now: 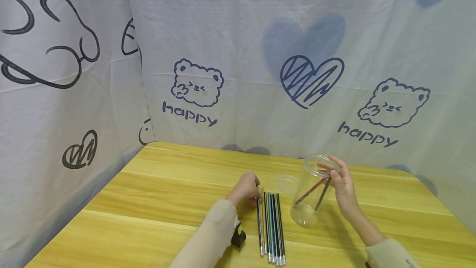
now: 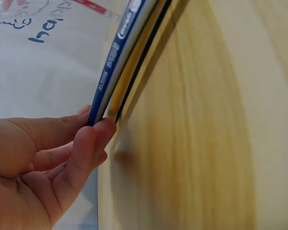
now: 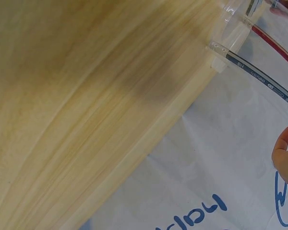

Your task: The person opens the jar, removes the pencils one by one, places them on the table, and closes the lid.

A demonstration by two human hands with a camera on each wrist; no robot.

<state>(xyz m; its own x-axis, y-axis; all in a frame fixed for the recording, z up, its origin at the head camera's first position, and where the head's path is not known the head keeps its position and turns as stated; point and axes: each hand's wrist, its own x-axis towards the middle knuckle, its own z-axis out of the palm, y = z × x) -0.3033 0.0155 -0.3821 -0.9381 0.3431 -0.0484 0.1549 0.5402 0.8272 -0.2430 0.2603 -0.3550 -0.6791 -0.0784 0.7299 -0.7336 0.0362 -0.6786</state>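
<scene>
Several pencils [image 1: 274, 228] lie side by side on the yellow wooden table [image 1: 148, 202], their eraser ends pointing toward the person. Just by the left cuff sits a small black item [image 1: 238, 236] with a yellow patch. At the left edge of the row runs a blue pencil [image 2: 110, 67], its far end pinched between the thumb and fingers of the left hand [image 1: 247, 188]. To the right of the row, a clear jar [image 1: 309, 206] stands on the table with a red pencil [image 1: 310, 192] and a dark pencil [image 1: 322, 194] slanting inside it, eraser ends down. The right hand [image 1: 343, 189] has its thumb and fingers clamped on the jar's rim. Beyond the row, near the jar, a clear round disc [image 1: 287, 185] lies flat. Farthest off, behind the table, hangs a pale curtain [image 1: 241, 53] printed with hearts, bear faces and the word "happy".
</scene>
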